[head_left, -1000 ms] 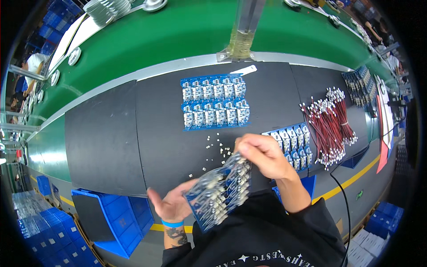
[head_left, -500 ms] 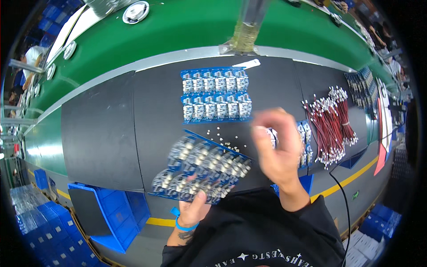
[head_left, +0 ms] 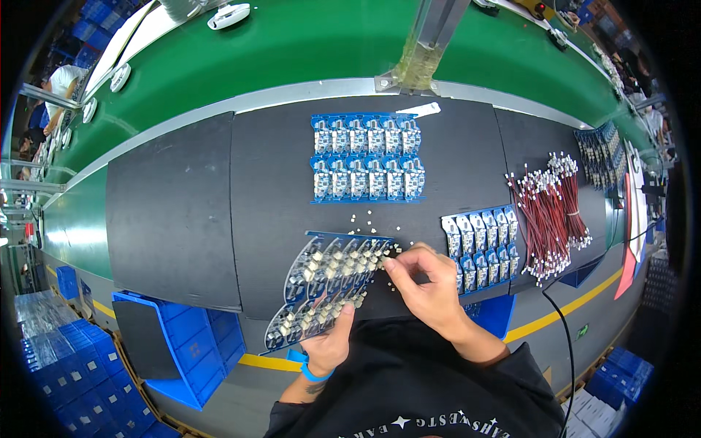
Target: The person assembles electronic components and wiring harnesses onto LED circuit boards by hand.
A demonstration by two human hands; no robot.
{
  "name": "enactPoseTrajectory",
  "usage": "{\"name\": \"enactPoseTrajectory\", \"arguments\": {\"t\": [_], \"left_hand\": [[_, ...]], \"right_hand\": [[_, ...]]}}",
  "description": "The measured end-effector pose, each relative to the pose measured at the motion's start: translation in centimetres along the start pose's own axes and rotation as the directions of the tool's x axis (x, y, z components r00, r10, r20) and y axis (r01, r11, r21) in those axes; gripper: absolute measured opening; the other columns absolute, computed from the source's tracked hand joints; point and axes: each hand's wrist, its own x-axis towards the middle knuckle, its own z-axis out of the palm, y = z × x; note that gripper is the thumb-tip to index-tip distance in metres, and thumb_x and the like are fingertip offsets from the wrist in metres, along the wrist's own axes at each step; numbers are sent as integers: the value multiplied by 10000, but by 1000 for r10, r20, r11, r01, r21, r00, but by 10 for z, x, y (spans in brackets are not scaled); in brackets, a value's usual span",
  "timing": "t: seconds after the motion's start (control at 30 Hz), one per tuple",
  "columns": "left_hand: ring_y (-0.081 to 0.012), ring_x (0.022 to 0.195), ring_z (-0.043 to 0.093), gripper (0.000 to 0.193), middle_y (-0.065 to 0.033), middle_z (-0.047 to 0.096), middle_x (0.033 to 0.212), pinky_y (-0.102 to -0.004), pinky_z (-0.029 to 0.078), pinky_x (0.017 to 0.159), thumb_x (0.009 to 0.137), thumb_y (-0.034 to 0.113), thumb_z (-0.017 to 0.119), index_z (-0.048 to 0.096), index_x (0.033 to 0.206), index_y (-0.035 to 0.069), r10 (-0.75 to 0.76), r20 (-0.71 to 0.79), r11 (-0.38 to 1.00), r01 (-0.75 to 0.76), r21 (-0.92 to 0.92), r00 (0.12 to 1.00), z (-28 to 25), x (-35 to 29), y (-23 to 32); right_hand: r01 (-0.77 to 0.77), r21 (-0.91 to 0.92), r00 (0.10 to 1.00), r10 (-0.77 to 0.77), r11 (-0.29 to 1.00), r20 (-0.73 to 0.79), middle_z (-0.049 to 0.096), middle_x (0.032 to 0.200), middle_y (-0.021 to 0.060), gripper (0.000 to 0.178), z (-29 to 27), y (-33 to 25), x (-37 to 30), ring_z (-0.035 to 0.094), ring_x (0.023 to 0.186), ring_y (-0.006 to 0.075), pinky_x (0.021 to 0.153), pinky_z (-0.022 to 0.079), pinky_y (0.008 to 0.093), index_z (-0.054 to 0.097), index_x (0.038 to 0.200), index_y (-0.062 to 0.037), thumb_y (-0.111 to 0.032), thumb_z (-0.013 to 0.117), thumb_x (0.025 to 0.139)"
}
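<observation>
My left hand [head_left: 332, 344] grips the lower edge of a blue circuit board panel [head_left: 298, 292], its thumb on top. The panel is held tilted above the black mat, and rows of small cream-white connectors stand on it. My right hand [head_left: 429, 290] is at the panel's right end, thumb and forefinger pinched together by the upper row of connectors. Whatever sits between those fingertips is too small to make out. Several loose white connectors [head_left: 369, 213] lie scattered on the mat just beyond the panel.
Two rows of blue circuit boards [head_left: 367, 177] lie ahead on the black mat [head_left: 171, 212]. Another board panel [head_left: 478, 248] sits to the right, beside bundled red wires with white ends [head_left: 544, 226]. More boards [head_left: 600, 157] stand farther right. Blue bins [head_left: 193, 350] are below the table edge.
My right hand has come down and left to the panel's right end, fingers now pinched. The panel in my left hand has turned and is steadier. The board panel at right is uncovered.
</observation>
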Motion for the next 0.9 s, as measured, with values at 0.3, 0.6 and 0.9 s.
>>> {"name": "enactPoseTrajectory", "arguments": {"t": [0.3, 0.6, 0.9], "left_hand": [[-258, 836, 623, 239, -217, 616, 932, -306, 474, 737, 769, -46, 602, 519, 994, -56, 292, 295, 793, -403, 458, 910, -7, 5, -7], [-215, 893, 576, 354, -159, 598, 981, -327, 444, 829, 763, -79, 600, 458, 1087, -79, 195, -63, 918, -160, 363, 979, 1, 12, -7], [-217, 778, 621, 215, -188, 622, 867, -300, 496, 696, 756, -65, 623, 482, 917, -47, 314, 69, 831, -309, 462, 947, 1, 6, -11]], "right_hand": [[-433, 351, 900, 375, 830, 223, 592, 686, 36, 147, 9, -3, 2, 540, 562, 61, 497, 442, 202, 583, 824, 31, -113, 608, 835], [-459, 252, 883, 407, 852, 233, 597, 686, 48, 183, 9, 11, 2, 546, 570, 68, 529, 454, 199, 578, 864, 45, -137, 593, 847], [-433, 444, 899, 339, 785, 277, 590, 669, 24, 123, 17, -8, 11, 533, 562, 48, 511, 438, 184, 587, 858, 31, -89, 605, 834]]}}
